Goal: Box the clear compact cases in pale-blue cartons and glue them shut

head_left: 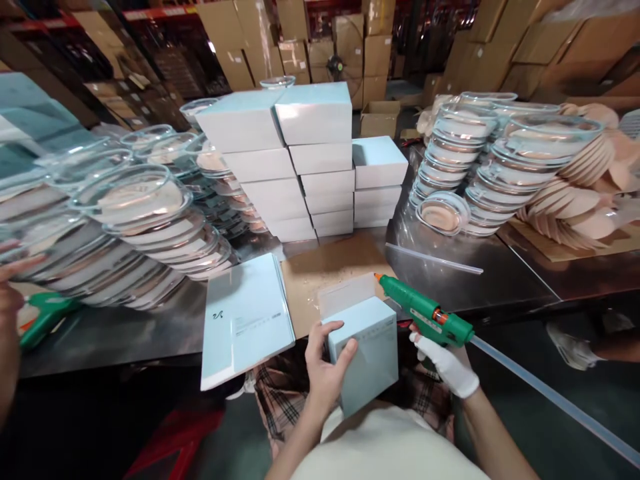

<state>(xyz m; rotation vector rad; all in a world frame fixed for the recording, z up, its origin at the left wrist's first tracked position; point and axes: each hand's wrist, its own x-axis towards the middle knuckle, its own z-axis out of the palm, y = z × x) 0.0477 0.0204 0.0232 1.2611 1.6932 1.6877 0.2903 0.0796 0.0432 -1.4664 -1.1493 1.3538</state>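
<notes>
A light-blue box (369,360) stands tilted at the table's front edge, close to my body. My bare left hand (325,357) grips its left side, thumb on the near face and fingers over the top. In a white glove, my right hand (445,363) is wrapped round the handle of a green glue gun (425,310). The gun's orange nozzle points left, just above the box's far edge, and a long translucent glue stick (545,393) runs out of its back. Behind the box, a whitish flap (347,295) lies over a cardboard sheet (333,260).
Flat blue cartons (245,320) lie to the left. Finished-looking boxes (320,160) are stacked ahead. Piles of glass dishes (145,200) flank them, with more dishes (525,153) at right. A loose glue stick (435,258) lies on the table. Another person's hand (13,280) is near a second glue gun (47,317).
</notes>
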